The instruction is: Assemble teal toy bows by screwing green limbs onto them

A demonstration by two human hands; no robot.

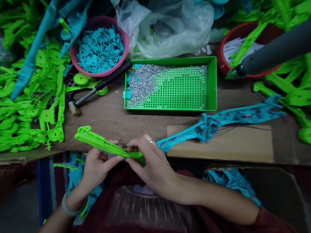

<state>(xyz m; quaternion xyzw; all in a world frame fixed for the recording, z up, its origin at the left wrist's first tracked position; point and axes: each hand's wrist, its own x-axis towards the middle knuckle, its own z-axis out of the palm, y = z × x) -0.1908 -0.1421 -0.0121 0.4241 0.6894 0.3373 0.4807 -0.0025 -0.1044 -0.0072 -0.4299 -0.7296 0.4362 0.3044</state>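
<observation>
At the near edge of the tabletop (111, 115), my left hand (95, 167) and right hand (152, 165) close together around a long green plastic part (105, 146), fingers pinching it from both sides just in front of my chest. The part slants up and away past my left hand, its tip over the tabletop. From my right hand a teal plastic part (222, 120) with thin wires runs off to the right across a cardboard sheet (231, 145). Beyond my hands sits a green perforated tray (186, 91) holding small metal screws (143, 82). Farther, to the left of the tray, a hammer (97, 90) lies beside a pink bowl (99, 44) of teal pieces. Green plastic parts (10, 109) are heaped beyond my left hand.
</observation>
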